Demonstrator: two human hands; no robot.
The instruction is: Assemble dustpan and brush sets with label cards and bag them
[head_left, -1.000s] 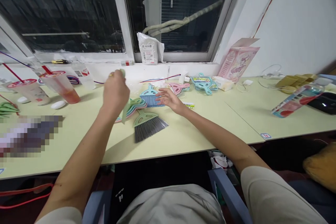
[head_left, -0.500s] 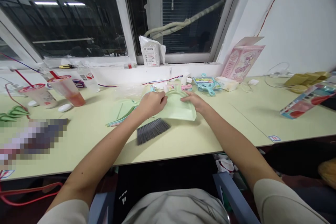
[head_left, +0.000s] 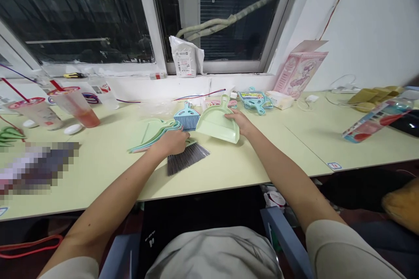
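My right hand [head_left: 239, 122] grips the right edge of a light green dustpan [head_left: 218, 123], tilted above the desk with its handle toward the window. My left hand [head_left: 178, 140] is closed at the green top of a hand brush [head_left: 188, 159] whose dark grey bristles face me. Its fingers partly hide that brush's handle. Beside the left hand lies a stack of nested dustpans [head_left: 152, 133] in green, blue and pink. Behind it, a blue hand brush [head_left: 187, 115] rests on the desk.
Blue dustpan-and-brush sets [head_left: 257, 99] lie at the back, near a pink box [head_left: 301, 72]. Drink cups [head_left: 77, 107] with red straws stand at the left. A bottle-like pack [head_left: 376, 120] lies at the right. A white packet [head_left: 186, 57] leans on the windowsill.
My left hand has left the green dustpan and moved down and left to the grey-bristled brush. The dustpan stays in my right hand, its handle now uncovered. The view has shifted slightly.
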